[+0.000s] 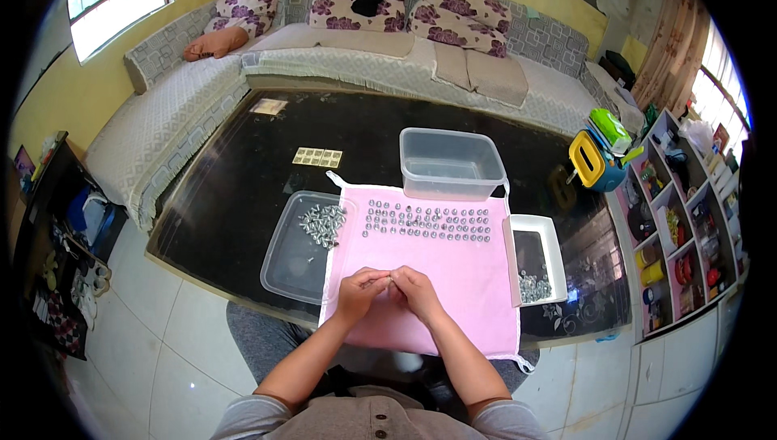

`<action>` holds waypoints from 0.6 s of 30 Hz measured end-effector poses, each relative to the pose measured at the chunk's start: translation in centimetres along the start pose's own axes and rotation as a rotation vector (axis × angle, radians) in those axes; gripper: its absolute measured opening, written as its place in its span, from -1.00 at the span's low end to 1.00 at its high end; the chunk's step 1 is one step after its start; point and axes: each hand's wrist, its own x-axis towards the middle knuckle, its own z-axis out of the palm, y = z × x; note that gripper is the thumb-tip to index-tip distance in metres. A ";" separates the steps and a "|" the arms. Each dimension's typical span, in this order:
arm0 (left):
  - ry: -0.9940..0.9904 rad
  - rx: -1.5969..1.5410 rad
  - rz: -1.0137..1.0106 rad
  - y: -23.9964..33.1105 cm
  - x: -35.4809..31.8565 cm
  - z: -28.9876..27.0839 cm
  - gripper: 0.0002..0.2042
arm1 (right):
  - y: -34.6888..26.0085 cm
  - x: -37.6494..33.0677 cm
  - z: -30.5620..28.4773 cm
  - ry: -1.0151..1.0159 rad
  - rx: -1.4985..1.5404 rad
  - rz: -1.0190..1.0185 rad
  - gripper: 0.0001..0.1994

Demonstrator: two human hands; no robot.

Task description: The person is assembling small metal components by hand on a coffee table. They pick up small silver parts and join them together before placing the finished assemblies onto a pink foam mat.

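Observation:
My left hand [363, 292] and my right hand [414, 290] meet fingertip to fingertip over a pink cloth [469, 298]. Both are closed in a pinch, and whatever sits between the fingers is too small to make out. Beyond them, small metal pieces [429, 221] stand in several rows on the cloth. To the left, a heap of silvery bolts [322, 225] lies in a shallow clear plastic tray [283, 266], with one lying apart. At the right, a white box [554, 254] holds a pile of small metal parts resembling nuts [534, 287].
A clear plastic tub [451, 185] stands at the cloth's far edge on the black table [243, 173]. A gold-coloured sectioned card [317, 157] lies farther left. A blue and yellow container [595, 163] stands by the right edge, beside a filled shelf unit [684, 229].

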 end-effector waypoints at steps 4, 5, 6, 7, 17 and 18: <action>-0.002 0.017 -0.016 0.4 -0.2 -0.2 -0.87 | -1.9 -0.5 -0.2 -0.045 -0.044 0.137 -0.66; 0.003 0.008 -0.025 0.4 -0.3 -0.3 -0.87 | -2.2 -0.5 -0.1 -0.044 -0.045 0.162 -0.66; 0.000 -0.005 -0.031 0.4 -0.2 -0.1 -0.86 | -1.9 -0.5 -0.1 -0.022 -0.020 0.139 -0.65; -0.010 -0.008 -0.034 0.4 -0.2 0.0 -0.86 | -1.3 -0.3 0.1 -0.001 0.005 0.115 -0.65; -0.031 0.007 0.010 -0.2 0.0 0.0 -0.87 | -0.6 -0.4 -0.1 0.000 0.017 0.094 -0.67; -0.024 0.022 0.042 -0.3 0.0 -0.1 -0.88 | -0.8 -0.5 0.0 -0.024 0.009 0.092 -0.67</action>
